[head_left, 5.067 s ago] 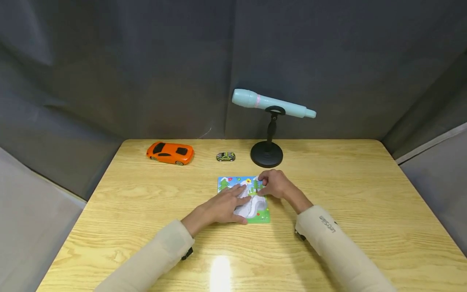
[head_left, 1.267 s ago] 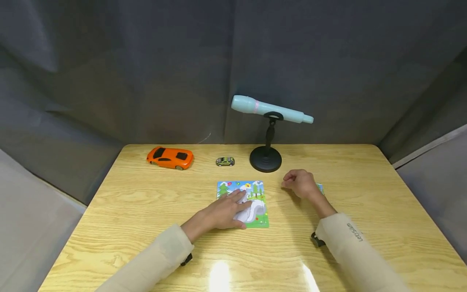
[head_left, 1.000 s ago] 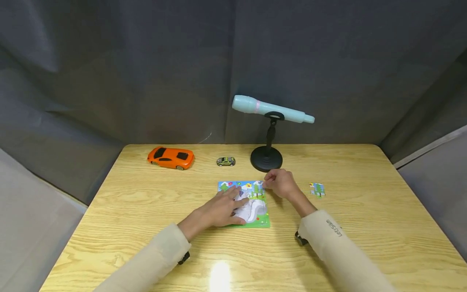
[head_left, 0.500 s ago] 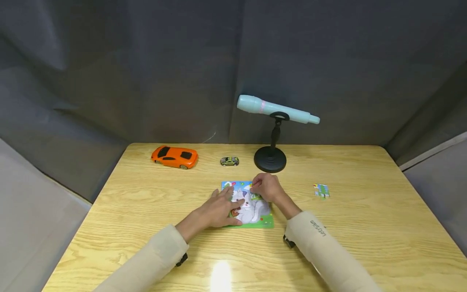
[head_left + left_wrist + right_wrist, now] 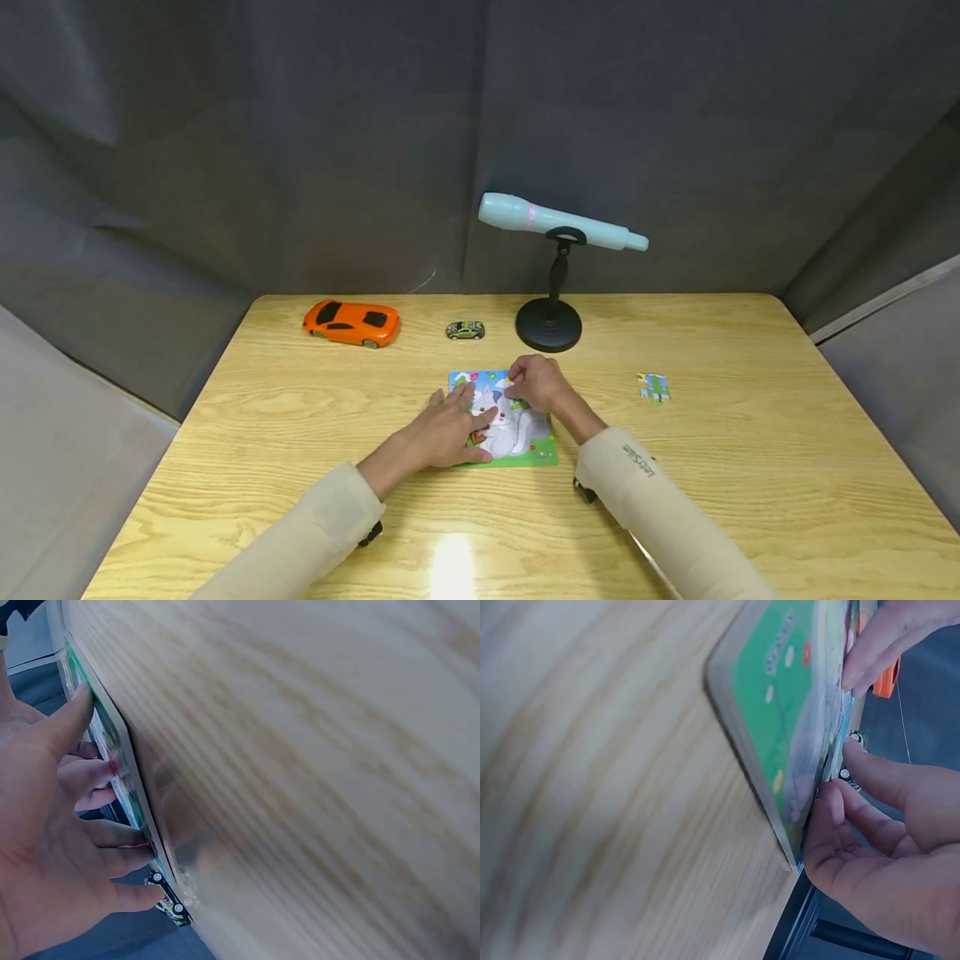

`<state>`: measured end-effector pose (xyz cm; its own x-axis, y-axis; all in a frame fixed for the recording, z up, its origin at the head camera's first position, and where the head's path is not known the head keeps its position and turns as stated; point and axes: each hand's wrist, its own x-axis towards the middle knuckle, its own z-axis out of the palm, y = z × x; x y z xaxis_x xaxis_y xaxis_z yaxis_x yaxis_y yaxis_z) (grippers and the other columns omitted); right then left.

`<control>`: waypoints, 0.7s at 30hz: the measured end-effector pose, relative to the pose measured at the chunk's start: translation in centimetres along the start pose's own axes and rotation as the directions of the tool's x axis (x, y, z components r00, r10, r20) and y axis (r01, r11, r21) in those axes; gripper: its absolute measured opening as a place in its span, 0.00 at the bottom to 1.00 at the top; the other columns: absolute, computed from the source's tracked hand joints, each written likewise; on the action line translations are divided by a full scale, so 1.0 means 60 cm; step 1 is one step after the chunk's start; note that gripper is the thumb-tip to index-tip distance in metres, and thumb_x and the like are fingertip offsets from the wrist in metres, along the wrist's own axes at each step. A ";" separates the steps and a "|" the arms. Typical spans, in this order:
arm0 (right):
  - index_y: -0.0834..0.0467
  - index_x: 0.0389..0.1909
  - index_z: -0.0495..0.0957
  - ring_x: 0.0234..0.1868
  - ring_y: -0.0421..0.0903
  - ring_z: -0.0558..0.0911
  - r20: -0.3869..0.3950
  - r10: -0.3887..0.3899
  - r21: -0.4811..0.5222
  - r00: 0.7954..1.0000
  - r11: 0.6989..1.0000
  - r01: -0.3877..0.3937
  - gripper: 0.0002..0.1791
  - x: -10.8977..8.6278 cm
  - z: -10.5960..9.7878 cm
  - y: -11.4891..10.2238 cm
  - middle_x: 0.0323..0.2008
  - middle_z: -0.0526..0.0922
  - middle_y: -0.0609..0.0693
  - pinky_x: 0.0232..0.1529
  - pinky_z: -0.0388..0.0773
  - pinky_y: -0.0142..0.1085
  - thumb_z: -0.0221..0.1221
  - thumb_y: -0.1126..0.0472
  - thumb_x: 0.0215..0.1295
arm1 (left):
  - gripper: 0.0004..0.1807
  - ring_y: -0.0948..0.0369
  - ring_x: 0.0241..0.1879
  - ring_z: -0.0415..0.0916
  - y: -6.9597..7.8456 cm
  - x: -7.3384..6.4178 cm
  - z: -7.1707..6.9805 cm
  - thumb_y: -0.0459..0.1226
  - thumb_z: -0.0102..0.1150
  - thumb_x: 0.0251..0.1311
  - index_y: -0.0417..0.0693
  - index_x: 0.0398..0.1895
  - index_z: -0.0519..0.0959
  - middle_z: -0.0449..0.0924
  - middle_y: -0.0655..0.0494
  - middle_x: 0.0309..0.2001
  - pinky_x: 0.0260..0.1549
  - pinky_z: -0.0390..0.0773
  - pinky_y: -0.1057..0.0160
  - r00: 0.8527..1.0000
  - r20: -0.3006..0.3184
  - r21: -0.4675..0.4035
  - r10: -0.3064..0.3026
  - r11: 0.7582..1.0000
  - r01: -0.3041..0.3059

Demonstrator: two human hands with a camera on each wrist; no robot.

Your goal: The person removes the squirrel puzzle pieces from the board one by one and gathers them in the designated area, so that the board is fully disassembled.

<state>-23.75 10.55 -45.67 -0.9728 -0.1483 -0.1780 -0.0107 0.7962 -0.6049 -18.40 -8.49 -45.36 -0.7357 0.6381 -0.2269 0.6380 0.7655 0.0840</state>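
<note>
A jigsaw puzzle [image 5: 543, 454] with a white cartoon animal, trees and grass lies flat on the table. My left hand [image 5: 450, 429] rests on its left side, fingers spread and fairly straight. At the puzzle's top right, the thumb and fingers of my right hand [image 5: 542, 387] are curled in a pinch. In the right wrist view they hold the edge of a thin puzzle piece [image 5: 838, 759], mostly hidden by the fingers. A loose tree-and-sky puzzle piece [image 5: 655, 387] lies on the table to the right of the puzzle.
Along the back of the table are an orange toy car [image 5: 351, 323], a small green-and-black toy car [image 5: 465, 330] and a black stand [image 5: 549, 323] bearing a light-blue microphone [image 5: 555, 219]. A dark curtain [image 5: 225, 167] hangs behind.
A loose piece lies at the right that was not there five seconds ago. My right hand has come back from it to the puzzle's top, then further left. My left hand has shifted slightly left.
</note>
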 end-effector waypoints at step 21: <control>0.59 0.35 0.76 0.26 0.40 0.74 -0.014 -0.080 0.048 0.997 0.996 0.081 0.07 0.004 -0.002 0.005 0.26 0.79 0.49 0.26 0.69 0.28 0.64 0.66 0.57 | 0.39 0.44 0.73 0.49 0.000 0.002 0.003 0.64 0.52 0.56 0.61 0.70 0.63 0.53 0.33 0.71 0.64 0.60 0.37 1.000 0.004 0.000 -0.013 1.000 0.013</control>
<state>-24.01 10.82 -45.77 -0.9720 -0.2035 -0.1179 -0.0781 0.7523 -0.6541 -18.45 -8.41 -45.53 -0.7429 0.6278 -0.2321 0.6285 0.7736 0.0807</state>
